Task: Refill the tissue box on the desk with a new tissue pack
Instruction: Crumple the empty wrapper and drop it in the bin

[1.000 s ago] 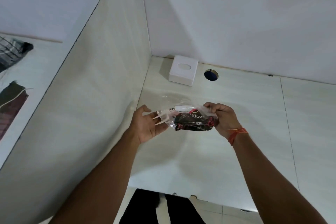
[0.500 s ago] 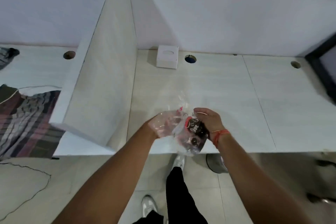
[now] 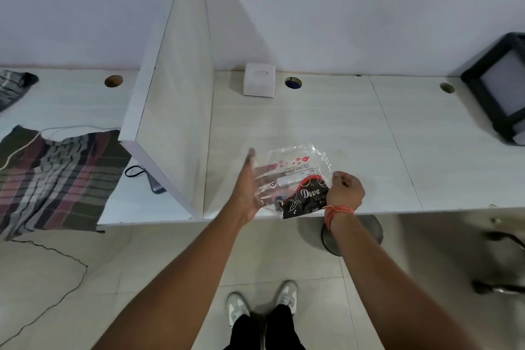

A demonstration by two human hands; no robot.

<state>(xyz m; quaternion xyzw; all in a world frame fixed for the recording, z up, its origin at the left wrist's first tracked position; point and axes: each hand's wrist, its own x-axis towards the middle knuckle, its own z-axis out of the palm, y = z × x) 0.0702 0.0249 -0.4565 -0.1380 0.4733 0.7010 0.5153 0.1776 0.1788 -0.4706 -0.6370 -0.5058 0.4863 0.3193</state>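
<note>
1. While the person stands back from the worktop (image 3: 341, 133), the right hand (image 3: 345, 189) is fisted, its grip closed on a corner of the clear tissue wrapper (image 3: 292, 167), with a dark "Dove" packet (image 3: 305, 199) bunched against it near the front edge.
2. The left hand (image 3: 247, 187) is flat and spread wide, blurred, pressed against the wrapper's left side and holding nothing.
3. The wrapper looks flat and emptied, though I cannot tell for sure whether any tissues remain inside.
4. To do this step well, I would gather the slippery film and the packet into one fist, so that nothing slides off the edge onto the floor.
5. Farther back, the white tissue box (image 3: 259, 80) sits against the wall, beside the divider panel (image 3: 181, 111) and just left of a cable hole (image 3: 293, 83), well apart from both hands; whether it is filled cannot be seen.
</note>
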